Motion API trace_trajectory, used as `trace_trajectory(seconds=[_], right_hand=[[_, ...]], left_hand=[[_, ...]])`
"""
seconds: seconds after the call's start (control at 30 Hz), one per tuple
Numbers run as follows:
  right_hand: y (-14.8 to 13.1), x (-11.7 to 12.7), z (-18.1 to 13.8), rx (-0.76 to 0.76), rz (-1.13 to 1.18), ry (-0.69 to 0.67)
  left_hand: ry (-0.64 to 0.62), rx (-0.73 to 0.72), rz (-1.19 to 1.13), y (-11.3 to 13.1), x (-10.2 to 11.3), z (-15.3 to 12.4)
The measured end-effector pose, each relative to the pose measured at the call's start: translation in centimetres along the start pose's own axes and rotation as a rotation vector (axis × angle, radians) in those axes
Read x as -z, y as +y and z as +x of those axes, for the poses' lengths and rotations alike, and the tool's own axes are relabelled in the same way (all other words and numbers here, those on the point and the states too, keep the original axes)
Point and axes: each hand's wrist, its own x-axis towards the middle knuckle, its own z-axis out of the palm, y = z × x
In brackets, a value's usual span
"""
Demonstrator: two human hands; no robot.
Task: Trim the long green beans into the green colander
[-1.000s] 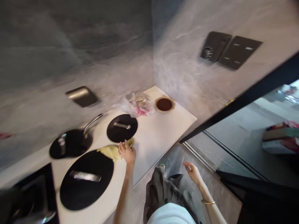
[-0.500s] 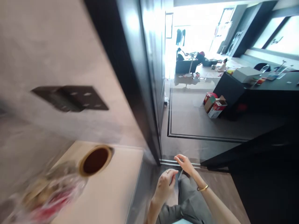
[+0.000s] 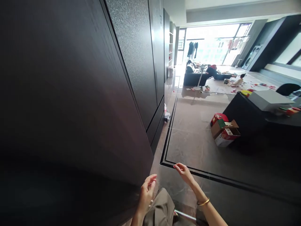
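Note:
My left hand [image 3: 148, 188] is in front of my body at the lower middle, fingers loosely stretched out and nothing in it. It is nearest the dark cabinet panel [image 3: 94, 110] on my left, without visibly touching it. My right hand [image 3: 183, 172] hangs over the floor, its fingers slightly bent and apart, also holding nothing. A gold bangle [image 3: 203, 201] circles the right wrist. Below and between the hands, my trouser leg [image 3: 161, 207] shows above the tiled floor.
Opened cardboard boxes [image 3: 225, 131] stand on the floor beside a dark counter [image 3: 246, 113] bearing a white box [image 3: 269, 99]. Tall dark cabinets line the left. Farther off are a sofa [image 3: 195, 79], a person [image 3: 238, 81] sitting low, and scattered things on the floor.
I have moved forward past the doorway; the side surface with a round brown container and plastic bag is out of view. My left hand has swung leftward, its fingers straighter.

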Motion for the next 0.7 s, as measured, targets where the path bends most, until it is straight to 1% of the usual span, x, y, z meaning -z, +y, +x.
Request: trace_trajectory(seconds=[0.13, 0.2, 0.23, 0.3, 0.43, 0.5, 0.57, 0.6, 0.63, 0.7], right_hand=[[-1.8, 1.0, 11.7, -0.003, 0.185, -0.088], [-3.2, 1.7, 17.9, -0.049, 0.237, -0.119], [-4.0, 2.2, 20.9, -0.088, 0.255, -0.138], [-6.0, 3.5, 26.8, -0.168, 0.293, -0.183], [-9.7, 6.6, 37.0, -0.263, 0.443, -0.239], [-11.0, 7.8, 41.9, -0.332, 0.55, -0.258], [-11.6, 8.5, 47.0, -0.396, 0.618, -0.281], [-11.8, 8.7, 49.7, -0.416, 0.63, -0.295], [-11.7, 8.8, 52.5, -0.428, 0.63, -0.31], [-11.3, 8.7, 58.3, -0.447, 0.617, -0.341]], left_hand=[[0.161, 0.174, -0.303, -0.7, -0.3, 8.2], [0.206, 0.234, -0.496, -0.3, -1.0, 13.1], [0.214, 0.26, -0.589, 0.3, -1.6, 15.8], [0.187, 0.283, -0.748, 2.4, -3.2, 21.6], [0.031, 0.25, -0.999, 9.0, -7.2, 34.0], [0.03, 0.312, -1.143, 11.9, -8.9, 40.3], [0.127, 0.357, -1.252, 13.5, -10.2, 46.1], [0.198, 0.404, -1.295, 13.8, -10.7, 48.8], [0.272, 0.433, -1.324, 13.6, -11.1, 51.3], [0.399, 0.462, -1.362, 12.6, -11.8, 56.1]])
